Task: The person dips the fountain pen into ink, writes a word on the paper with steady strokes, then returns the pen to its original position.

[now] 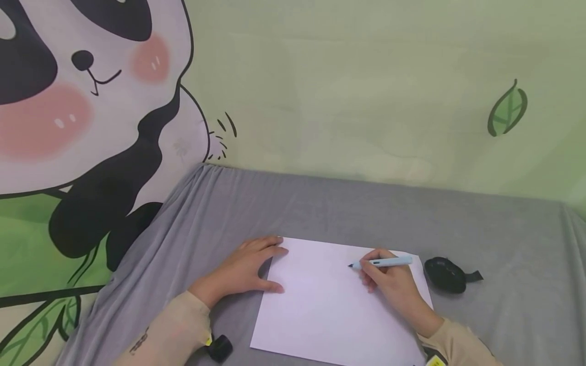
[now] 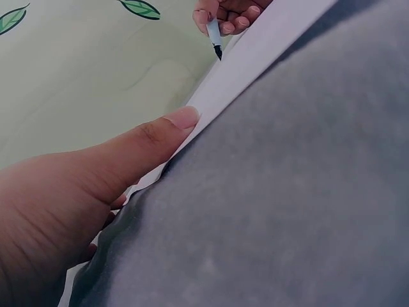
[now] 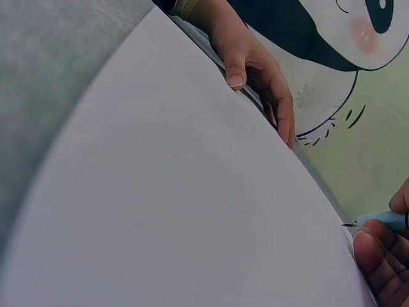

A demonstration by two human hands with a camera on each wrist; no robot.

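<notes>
A blank white sheet of paper [image 1: 320, 305] lies on the grey cloth. My left hand [image 1: 244, 269] rests at its left edge, thumb and fingers spread, with the thumb tip on the paper in the left wrist view. Over the upper right of the sheet, my right hand [image 1: 389, 279] pinches a light blue pen [image 1: 389, 262] with a dark pointed tip. The pen points left and its tip is close over the paper. In the right wrist view the pen [image 3: 383, 221] shows at the right edge, partly hidden by the fingers.
A black rounded object with a short tab [image 1: 446, 275] sits on the grey cloth [image 1: 366, 208] right of the paper. A small black device [image 1: 221, 348] is beside the left sleeve. Behind the table stands a pale green wall [image 1: 343, 101] with a painted panda [image 1: 105, 127].
</notes>
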